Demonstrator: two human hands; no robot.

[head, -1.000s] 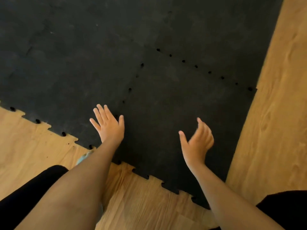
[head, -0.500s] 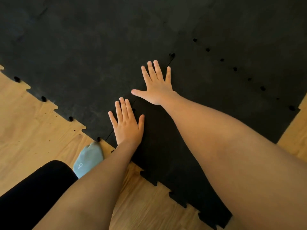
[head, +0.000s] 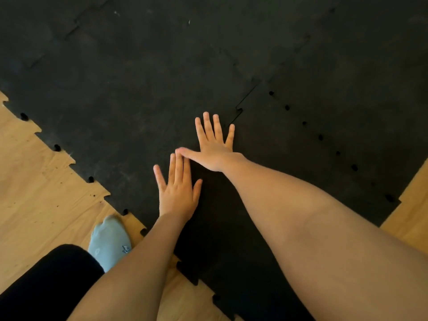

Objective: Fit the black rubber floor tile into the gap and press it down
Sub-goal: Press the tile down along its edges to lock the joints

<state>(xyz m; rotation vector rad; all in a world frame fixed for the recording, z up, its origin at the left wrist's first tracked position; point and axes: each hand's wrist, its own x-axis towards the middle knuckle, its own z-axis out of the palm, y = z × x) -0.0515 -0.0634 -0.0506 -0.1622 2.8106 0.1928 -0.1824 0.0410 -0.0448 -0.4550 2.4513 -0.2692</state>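
The black rubber floor tile [head: 289, 158] lies at the right corner of the black mat, its toothed edges meeting neighbouring tiles. Part of its left seam [head: 240, 107] still shows as a thin open line beyond my fingers. My left hand [head: 178, 188] lies flat, fingers spread, on that seam nearer to me. My right hand [head: 214, 144] lies flat just beyond it, fingers spread, its thumb touching my left fingertips. Neither hand holds anything.
The laid black mat [head: 127, 77] fills the far and left part of the view. Bare wooden floor [head: 34, 181] lies at the left and at the right edge. My foot in a light blue sock [head: 108, 242] rests on the wood beside the mat's toothed edge.
My right hand swung from hovering over the tile's right part across to the left seam and went flat. Both hands then shifted slightly further along the seam, and my view moved closer.
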